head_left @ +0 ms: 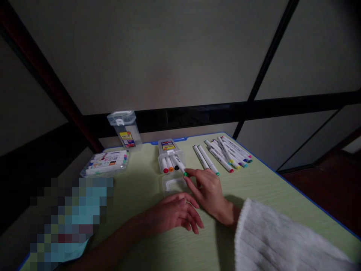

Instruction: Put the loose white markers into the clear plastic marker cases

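Note:
Between the thumb and fingers of my right hand (207, 188) is the green end of a white marker (178, 164). The marker's other end lies in a clear plastic marker box (160, 165), which rests on its side with its mouth toward me. Inside it, left of this marker, are white markers with red, orange and black ends. The box's clear lid (166, 187) lies hinged down on the table in front. My left hand (175, 215) hovers just in front of the lid, fingers loosely bent and apart, holding nothing.
Two markers (205, 159) lie side by side right of the box, and a loose pile of several markers (229, 152) is beyond them. At the back left stands a tall clear box (128, 133); a flat marker pack (105, 163) lies before it. A blurred-out turquoise item (84, 218) is at left.

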A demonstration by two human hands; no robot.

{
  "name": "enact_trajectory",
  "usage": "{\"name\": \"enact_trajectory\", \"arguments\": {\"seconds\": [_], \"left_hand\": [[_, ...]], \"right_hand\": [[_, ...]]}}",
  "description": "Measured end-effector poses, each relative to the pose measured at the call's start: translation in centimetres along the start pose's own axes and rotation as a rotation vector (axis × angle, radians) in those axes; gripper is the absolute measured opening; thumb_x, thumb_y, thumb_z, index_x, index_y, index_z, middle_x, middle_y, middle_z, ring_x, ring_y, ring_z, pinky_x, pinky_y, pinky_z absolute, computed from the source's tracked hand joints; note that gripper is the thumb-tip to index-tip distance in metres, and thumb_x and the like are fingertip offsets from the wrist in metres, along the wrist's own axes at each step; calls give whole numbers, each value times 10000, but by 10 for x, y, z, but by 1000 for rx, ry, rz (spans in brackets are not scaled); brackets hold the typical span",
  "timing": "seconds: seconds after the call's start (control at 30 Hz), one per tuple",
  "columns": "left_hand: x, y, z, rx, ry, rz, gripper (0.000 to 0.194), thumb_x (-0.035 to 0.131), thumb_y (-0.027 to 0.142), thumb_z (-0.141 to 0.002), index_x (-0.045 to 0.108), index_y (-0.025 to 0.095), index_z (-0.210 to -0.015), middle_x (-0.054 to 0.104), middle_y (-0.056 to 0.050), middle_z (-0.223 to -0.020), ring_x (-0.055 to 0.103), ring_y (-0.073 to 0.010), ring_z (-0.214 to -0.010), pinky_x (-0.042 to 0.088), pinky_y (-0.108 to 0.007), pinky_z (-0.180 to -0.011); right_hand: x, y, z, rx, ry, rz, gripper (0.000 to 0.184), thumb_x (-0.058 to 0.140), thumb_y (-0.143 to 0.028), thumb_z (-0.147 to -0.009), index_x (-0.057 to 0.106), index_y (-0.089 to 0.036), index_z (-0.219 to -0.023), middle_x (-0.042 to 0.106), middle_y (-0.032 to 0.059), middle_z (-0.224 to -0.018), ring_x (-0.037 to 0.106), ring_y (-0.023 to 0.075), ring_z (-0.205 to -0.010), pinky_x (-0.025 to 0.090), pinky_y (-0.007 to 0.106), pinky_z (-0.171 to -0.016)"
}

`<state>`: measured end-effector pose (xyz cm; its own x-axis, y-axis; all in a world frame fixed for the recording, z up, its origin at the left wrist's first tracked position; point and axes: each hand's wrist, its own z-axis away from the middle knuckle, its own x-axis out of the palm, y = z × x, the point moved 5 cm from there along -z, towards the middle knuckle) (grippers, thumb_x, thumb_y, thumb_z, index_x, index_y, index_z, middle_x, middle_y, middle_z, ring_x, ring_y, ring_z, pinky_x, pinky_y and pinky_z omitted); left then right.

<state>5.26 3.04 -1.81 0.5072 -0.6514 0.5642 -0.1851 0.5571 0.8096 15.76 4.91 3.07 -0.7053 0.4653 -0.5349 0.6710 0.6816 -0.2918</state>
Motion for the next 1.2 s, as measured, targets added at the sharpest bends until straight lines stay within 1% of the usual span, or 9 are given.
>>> {"name": "enact_trajectory", "arguments": {"seconds": [0.2,0.43,0.7,0.8,1.03,1.2], "left_hand": [[0,1,0,-14,16,7,393,607,478,-743,526,125,-896,685,-97,-793,623,-156,-676,386,-277,-650],[0,1,1,1,3,8,382,583,467,-768,528,115,-905,679,-107,-803,616,-162,-684,378,-292,-655],[-1,-1,0,8,-7,12,368,572,456,-779,524,118,-918,674,-105,-808,615,-163,-685,372,-290,-656],[-2,-1,0,11,-16,9,355,542,452,-802,523,117,-919,669,-107,-821,615,-161,-693,371,-290,-664],[-2,-3,0,16,-26,2,355,533,459,-806,527,120,-910,668,-101,-824,618,-159,-692,364,-274,-643],[0,-1,-1,2,-5,7,386,552,489,-782,531,119,-887,672,-100,-802,614,-159,-680,370,-286,-655]], "right_hand": [[3,0,-2,15,18,3,163,525,-228,-855,638,-117,-894,638,10,-599,513,114,-474,370,270,-563],[9,0,-4,31,29,5,183,526,-259,-855,650,-127,-882,649,11,-602,544,122,-495,376,269,-569],[13,3,-5,72,-37,16,207,499,-270,-870,640,-138,-945,663,22,-675,567,131,-552,385,272,-591],[15,3,-6,82,-83,28,243,465,-274,-882,630,-133,-991,637,28,-670,566,142,-580,385,272,-588],[20,5,-7,145,-194,40,322,425,-265,-887,581,-114,-1125,624,48,-718,554,162,-600,390,286,-592],[23,6,-7,155,-231,68,344,410,-259,-890,543,-127,-1179,637,70,-812,574,173,-649,418,287,-612]]}}
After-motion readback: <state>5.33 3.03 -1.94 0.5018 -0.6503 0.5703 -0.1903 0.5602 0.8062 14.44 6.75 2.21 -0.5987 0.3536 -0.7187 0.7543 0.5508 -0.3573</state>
